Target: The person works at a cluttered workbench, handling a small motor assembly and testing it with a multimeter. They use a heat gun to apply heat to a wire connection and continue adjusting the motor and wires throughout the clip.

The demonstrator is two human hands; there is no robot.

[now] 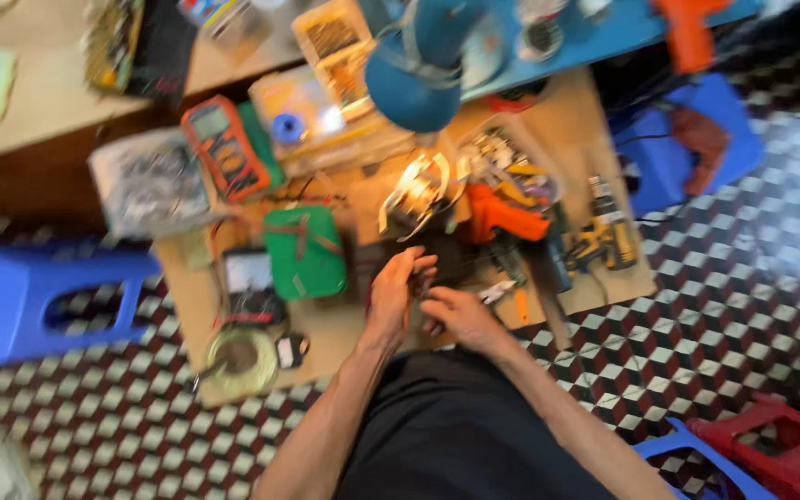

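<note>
My left hand [395, 292] and my right hand [456, 317] meet over a dark flat object [446, 259] on a cardboard sheet [335, 324] laid on the floor. The left hand's fingers are curled and pinched together at that object's near edge. My right hand lies just right of it, fingers bent toward the same spot. Motion blur hides whether either hand grips anything. A small tool with an orange and white handle [504, 294] lies beside the right hand.
On the cardboard are a green box [305, 252], an orange multimeter [224, 148], a wire coil [241, 356], an orange tool [502, 215] and a yellow-black drill [606, 239]. Blue stools [20, 296] [687, 139] and a red stool [780, 444] stand on the chequered floor.
</note>
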